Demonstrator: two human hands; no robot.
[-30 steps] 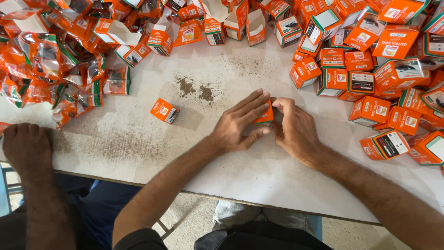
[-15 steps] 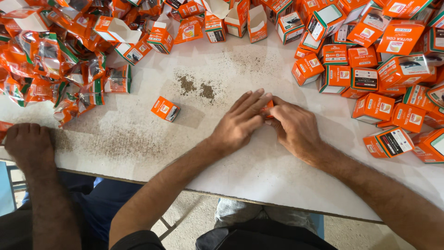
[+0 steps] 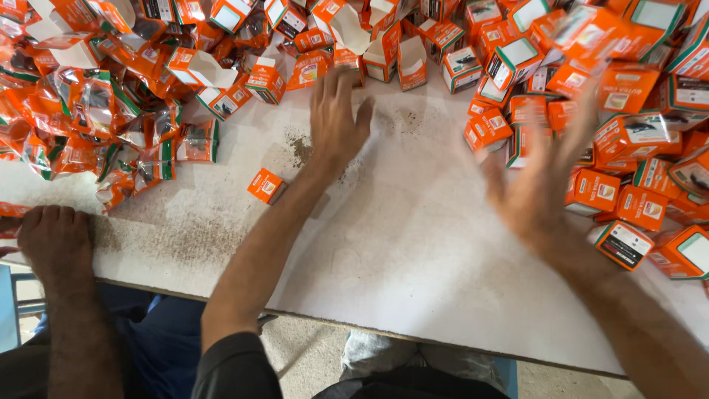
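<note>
Head view: left hand [image 3: 336, 118] is stretched flat over the white tabletop [image 3: 413, 251], fingers spread and empty, tips almost at the open boxes [image 3: 384, 48] up top. Right hand [image 3: 543, 185] is blurry, fingers splayed, gripping nothing, right beside the closed boxes [image 3: 628, 133]. One lone box [image 3: 266, 185] sits near the left forearm. Another person's hand [image 3: 55, 240] rests on the left edge.

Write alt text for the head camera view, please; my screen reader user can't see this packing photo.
Seen from above, a person's left hand reaches toward open orange cartons at the far side of a white table, while the blurred right hand spreads beside a heap of closed orange boxes. Shiny orange sachets lie far left, where another person's hand rests on the edge.
</note>
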